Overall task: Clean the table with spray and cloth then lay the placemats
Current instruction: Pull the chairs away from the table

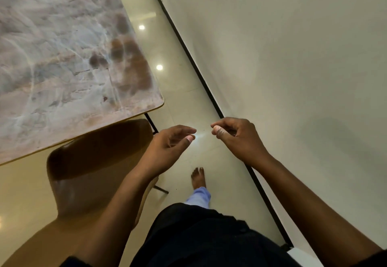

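Hands empty: our left hand (pixel 170 144) hangs loosely spread, right hand (pixel 234 135) loosely curled, both beside table (pixel 62 57) corner w/ chair (pixel 94 162).

Both hands raised, loosely curled, empty: left hand (pixel 167 147), right hand (pixel 236 139)

Grey-and-brown marbled table (pixel 62 57), brown chair (pixel 88 166), glossy cream floor (pixel 184 99), black skirting (pixel 199 74).

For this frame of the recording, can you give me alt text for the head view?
Two bare hands, the left hand and right hand, hang loosely curled and hold nothing above a glossy floor beside a wall. A marble-patterned table and a brown chair are at left; no spray, cloth or placemats show.
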Demonstrator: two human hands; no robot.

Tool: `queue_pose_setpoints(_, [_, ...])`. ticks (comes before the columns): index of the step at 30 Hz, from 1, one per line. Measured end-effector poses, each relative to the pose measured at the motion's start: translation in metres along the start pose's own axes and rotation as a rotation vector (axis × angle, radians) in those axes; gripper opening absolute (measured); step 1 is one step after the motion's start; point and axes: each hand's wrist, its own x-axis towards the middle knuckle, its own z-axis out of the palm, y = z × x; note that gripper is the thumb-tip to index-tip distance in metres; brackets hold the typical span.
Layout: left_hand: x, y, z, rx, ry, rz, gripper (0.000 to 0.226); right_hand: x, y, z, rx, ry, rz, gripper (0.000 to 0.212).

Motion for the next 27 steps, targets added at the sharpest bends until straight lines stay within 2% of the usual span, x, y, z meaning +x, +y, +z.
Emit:
queue_pose_setpoints(12, [0.2,0.039,-0.063,-0.092,0.094,-0.075,0.024,0.22,-0.022,-0.062,0.051,-0.064,0.051,0.013])
queue_pose_setpoints(15, [0.247,0.045,-0.082,-0.106,0.157,-0.074,0.031,0.275,-0.027,-0.067,0.06,-0.104,0.049,0.013])
queue_pose_setpoints(23, [0.38,0.062,-0.136,-0.094,0.356,-0.139,0.03,0.471,-0.051,-0.075,-0.041,-0.259,-0.088,0.017])
queue_pose_setpoints(27, [0.441,0.074,-0.166,-0.145,0.426,-0.18,0.019,0.569,-0.07,-0.072,-0.128,-0.336,-0.178,0.018])
